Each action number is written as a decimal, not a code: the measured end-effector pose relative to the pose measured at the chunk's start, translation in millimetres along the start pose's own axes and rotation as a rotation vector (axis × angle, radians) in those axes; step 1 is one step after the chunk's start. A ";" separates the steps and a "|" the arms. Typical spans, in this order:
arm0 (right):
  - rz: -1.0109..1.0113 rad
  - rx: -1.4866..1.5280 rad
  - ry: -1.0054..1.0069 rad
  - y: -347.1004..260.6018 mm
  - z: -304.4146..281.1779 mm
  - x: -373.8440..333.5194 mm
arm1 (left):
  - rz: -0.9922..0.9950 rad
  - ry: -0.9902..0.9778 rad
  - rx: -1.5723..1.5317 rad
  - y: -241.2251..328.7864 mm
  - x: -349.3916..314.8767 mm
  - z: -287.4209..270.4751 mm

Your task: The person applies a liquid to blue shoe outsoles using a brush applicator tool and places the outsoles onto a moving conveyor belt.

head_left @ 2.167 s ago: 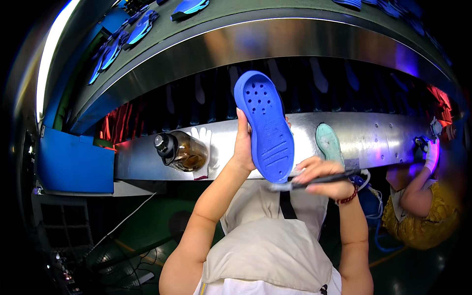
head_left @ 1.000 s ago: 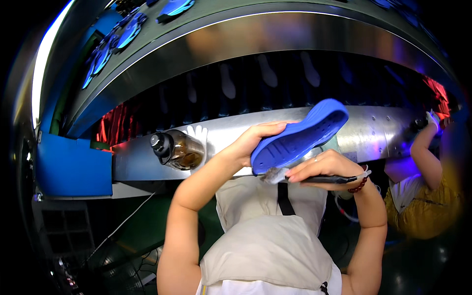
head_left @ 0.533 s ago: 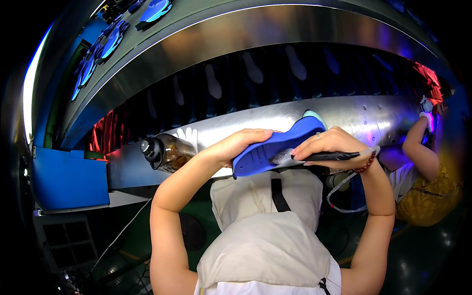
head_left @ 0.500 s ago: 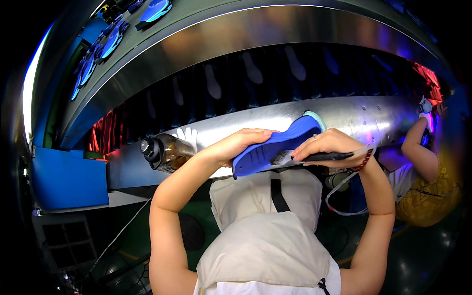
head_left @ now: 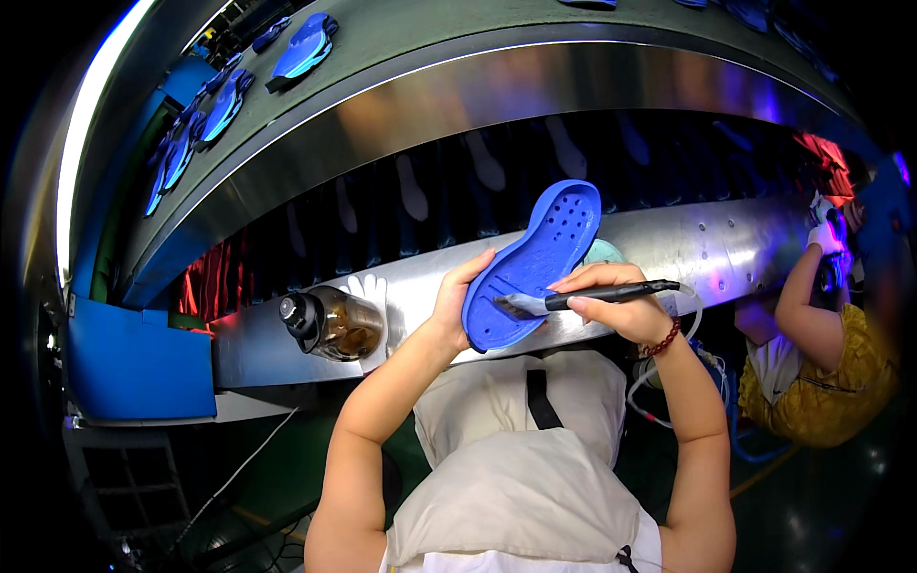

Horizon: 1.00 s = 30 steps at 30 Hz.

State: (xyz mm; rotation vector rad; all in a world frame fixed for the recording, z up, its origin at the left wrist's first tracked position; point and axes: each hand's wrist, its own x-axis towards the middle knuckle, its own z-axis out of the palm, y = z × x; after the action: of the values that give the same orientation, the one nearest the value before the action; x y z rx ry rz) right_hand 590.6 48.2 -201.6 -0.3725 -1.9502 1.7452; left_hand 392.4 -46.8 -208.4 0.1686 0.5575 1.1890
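Observation:
A blue shoe sole [head_left: 549, 234] is tilted up in front of me, its inner face showing a patch of small holes near the far end. My left hand [head_left: 457, 304] grips its heel end at the left edge, the fingers partly hidden behind it. Between the fingers of my right hand [head_left: 621, 304] is a brush [head_left: 616, 292] with a black handle, a clear tube running from its end. The bristles touch the sole's heel area. Behind the sole and right hand, a pale teal piece [head_left: 604, 252] shows only in part.
A steel ledge [head_left: 712, 239] runs across before me, with a dark drink bottle [head_left: 339, 325] and a white glove [head_left: 374, 291] at left. Beyond, dark slots hold sole shapes. Blue shoe parts [head_left: 304, 48] lie on a belt [head_left: 411, 43]. A co-worker [head_left: 817, 334] works at right.
The sole has turned so its inner face and holes show, its far end swinging up. My right hand has moved the brush left, toward the heel.

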 end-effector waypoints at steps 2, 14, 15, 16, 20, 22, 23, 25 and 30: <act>0.068 -0.039 0.049 -3.4 4.1 -3.1 | 0.026 -0.017 0.015 -0.8 2.5 -7.1; 0.065 0.042 0.236 15.2 1.3 4.7 | 0.205 -0.005 0.021 -13.3 13.6 -10.3; 0.045 0.044 0.260 17.6 0.8 4.8 | 0.216 -0.014 0.011 -15.1 16.6 -13.2; 0.026 0.045 0.280 20.1 0.0 5.3 | 0.231 -0.022 -0.003 -16.8 18.0 -14.2; 0.011 -0.147 0.493 21.5 -11.4 16.3 | 0.222 0.077 -0.064 -22.5 15.1 -16.9; -0.037 -0.339 0.544 28.1 -14.8 22.8 | 0.188 0.075 -0.066 -28.2 15.2 -20.3; -0.141 -0.444 0.596 38.0 -13.5 27.1 | 0.198 0.077 -0.058 -32.0 16.8 -16.6; -0.242 -0.609 0.552 44.5 -7.0 27.8 | 0.242 0.071 -0.036 -35.3 21.4 -16.5; -0.293 -0.740 0.410 33.6 31.8 13.8 | 0.294 0.125 -0.003 -32.1 30.5 -24.5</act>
State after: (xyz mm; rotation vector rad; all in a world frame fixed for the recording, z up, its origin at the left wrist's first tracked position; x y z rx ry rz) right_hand 558.2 33.1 -234.0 -0.5973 -2.1289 0.6537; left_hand 414.7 -35.1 -252.3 0.1789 0.6558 1.4936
